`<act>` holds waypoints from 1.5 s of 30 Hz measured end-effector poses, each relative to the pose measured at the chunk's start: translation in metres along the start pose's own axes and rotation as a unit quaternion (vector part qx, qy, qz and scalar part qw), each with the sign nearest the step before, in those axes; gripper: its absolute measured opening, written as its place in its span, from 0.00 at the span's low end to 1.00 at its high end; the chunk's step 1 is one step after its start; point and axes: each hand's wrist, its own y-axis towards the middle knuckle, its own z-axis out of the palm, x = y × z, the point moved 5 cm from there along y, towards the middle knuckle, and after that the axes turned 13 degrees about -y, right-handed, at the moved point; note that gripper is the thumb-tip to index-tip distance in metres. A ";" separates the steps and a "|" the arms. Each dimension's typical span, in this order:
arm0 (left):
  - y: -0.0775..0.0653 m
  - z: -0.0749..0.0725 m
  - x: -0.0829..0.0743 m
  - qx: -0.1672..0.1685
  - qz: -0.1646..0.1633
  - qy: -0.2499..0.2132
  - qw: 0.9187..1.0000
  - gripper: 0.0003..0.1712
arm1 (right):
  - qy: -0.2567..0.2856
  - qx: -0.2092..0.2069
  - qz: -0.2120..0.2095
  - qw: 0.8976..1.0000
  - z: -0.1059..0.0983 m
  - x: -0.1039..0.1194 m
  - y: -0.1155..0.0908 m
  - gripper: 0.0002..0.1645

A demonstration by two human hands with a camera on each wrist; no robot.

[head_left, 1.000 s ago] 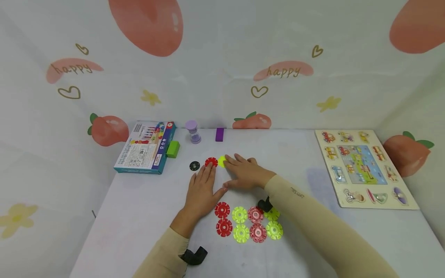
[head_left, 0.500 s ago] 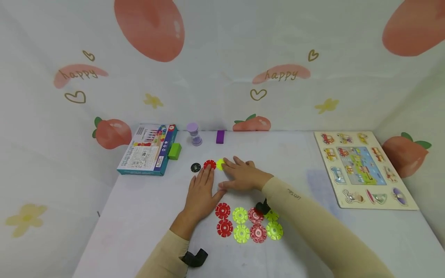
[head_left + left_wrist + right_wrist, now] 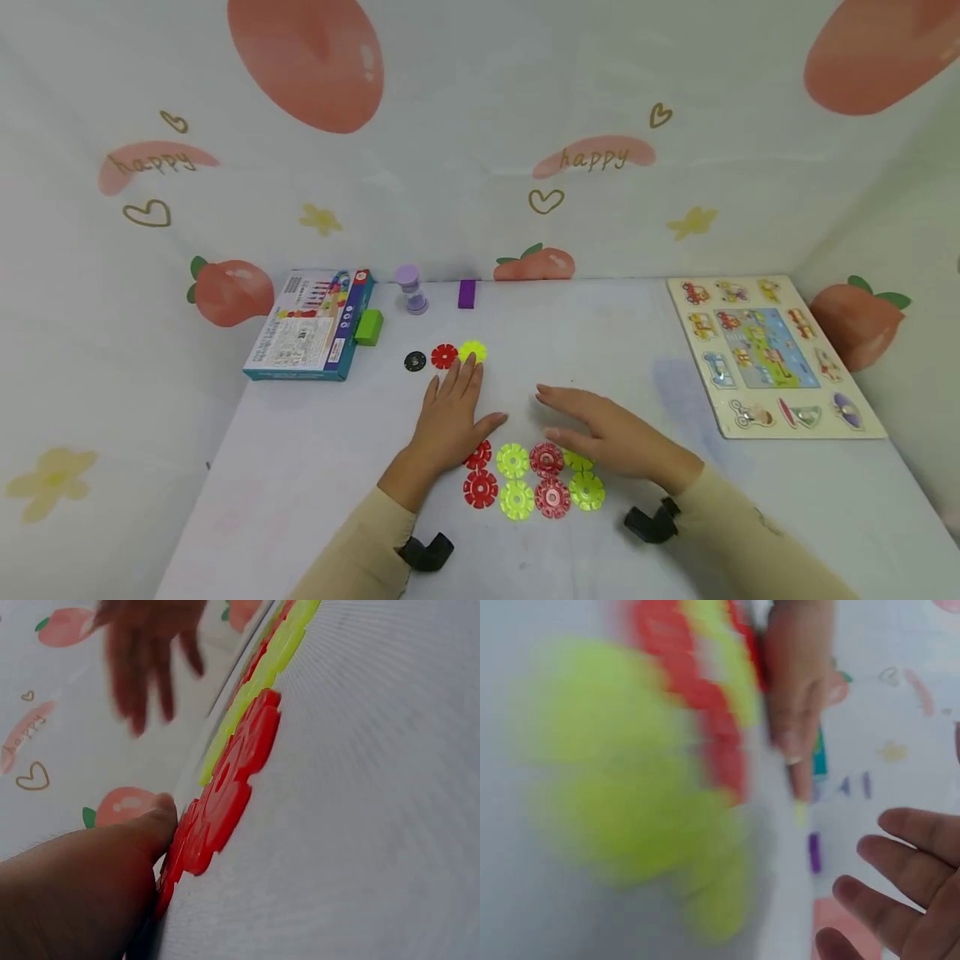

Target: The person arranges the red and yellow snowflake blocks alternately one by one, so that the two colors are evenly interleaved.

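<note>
In the head view my left hand [image 3: 448, 417] lies with straight fingers on the table, its fingertips at the front edge of a yellow flower-shaped disc [image 3: 472, 351]. Left of that disc lie a red notched disc [image 3: 444, 357] and a small black disc [image 3: 415, 361]. My right hand [image 3: 618, 432] holds nothing, its fingers spread apart, close to the right end of a two-row block of discs. This block has red discs [image 3: 480, 489], yellow discs [image 3: 517, 500] and translucent red discs [image 3: 552, 497]. The left hand partly covers one red disc; the right wrist view is blurred over the yellow discs [image 3: 615, 757].
A flat toy box [image 3: 300, 333] lies at the back left, with a green block [image 3: 369, 327] beside it. Behind are a purple sand timer [image 3: 412, 291] and a purple block [image 3: 467, 294]. A wooden picture puzzle board [image 3: 772, 358] lies at the right.
My right hand has drawn away from the yellow disc, back toward the right and nearer me. The left fingertips have shifted from the red disc to the yellow one.
</note>
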 end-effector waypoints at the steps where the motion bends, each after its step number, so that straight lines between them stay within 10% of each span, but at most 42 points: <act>1: 0.000 0.001 0.000 -0.001 -0.002 0.002 1.000 0.54 | -0.010 -0.001 0.002 1.000 0.003 -0.002 -0.013 0.35; 10: 0.002 0.001 0.007 -0.033 -0.009 -0.010 0.999 0.55 | -0.110 -0.072 -0.001 0.991 0.024 -0.015 -0.074 0.34; 19: 0.002 -0.001 0.011 -0.022 -0.008 -0.029 0.999 0.50 | -0.087 -0.065 0.114 0.988 0.029 -0.032 -0.049 0.24; 29: -0.001 -0.008 0.016 -0.031 -0.005 -0.022 0.999 0.47 | -0.092 -0.048 0.050 0.993 0.037 0.000 -0.019 0.26; 45: -0.005 -0.010 0.019 -0.035 0.008 -0.023 0.999 0.46 | -0.111 0.001 0.078 0.991 0.038 0.001 -0.007 0.24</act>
